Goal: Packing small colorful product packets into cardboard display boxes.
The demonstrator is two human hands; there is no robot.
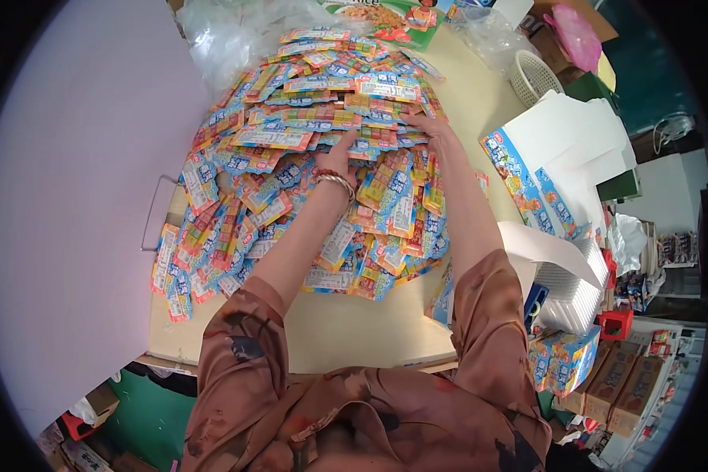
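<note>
A big heap of flat, colourful candy packets (385, 185), with blue, red and yellow printing and rows of coloured pieces, spreads over the table. My left hand (339, 155), a beaded bracelet at its wrist, is closed on packets in the middle of the heap; its thumb lies on top and its other fingers are mostly hidden. At the heap's right side my right hand (427, 126) grips the edge of packets, its fingertips partly covered. Between and beyond both hands, layered packets (318, 118) lie in rough rows.
Clear plastic bags (220, 39) and a green printed box (425, 27) sit behind the heap. On the right are a white basket (533, 76), an opened display carton (558, 145), white plastic trays (570, 287) and a blue printed box (565, 360). A pale wall panel (79, 197) borders the left.
</note>
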